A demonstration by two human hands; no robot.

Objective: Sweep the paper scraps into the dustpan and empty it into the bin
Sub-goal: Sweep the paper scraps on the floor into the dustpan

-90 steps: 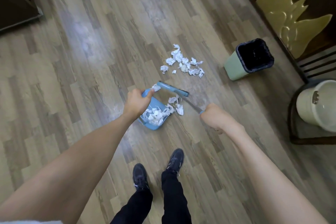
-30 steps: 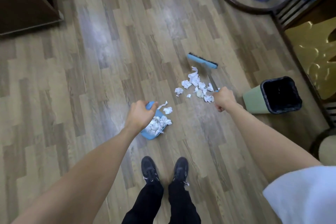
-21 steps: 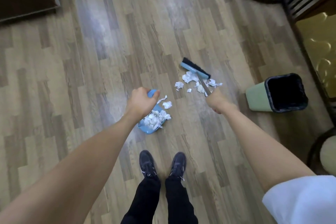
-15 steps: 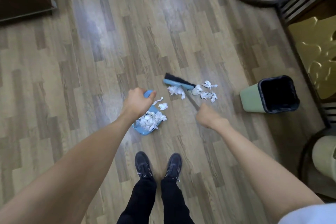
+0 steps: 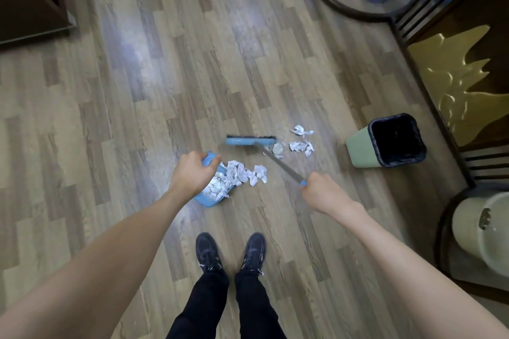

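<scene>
Paper scraps in 3 clumps: 1 heap inside the dustpan (image 5: 213, 195) at frame centre, 1 loose batch (image 5: 257, 173) on the floor right at the pan's mouth, and 1 stray cluster (image 5: 300, 144) to the right of the brush head, toward the bin. My left hand (image 5: 192, 173) is closed round the blue dustpan handle, pan lip down on the wood floor (image 5: 165, 77). My right hand (image 5: 323, 192) is fisted on the end of the brush (image 5: 250, 141) handle, brush head sitting above the pan mouth, metal shaft running diagonally down-right to my grip. Bin (image 5: 385, 140), green with black liner, stands open at centre-right, well apart from the pan. I judge the sweep only partly done, emptying not started. Risks: the stray cluster lies on the far side of the brush head, so a straight pull toward the pan misses it; I need to reach round it first. A fast stroke could flick light scraps over the pan or push the pan back. The pan is already heaped, so tilting it on the carry may spill paper. My shoes (image 5: 231, 253) are just below, easy to kick scraps.
</scene>
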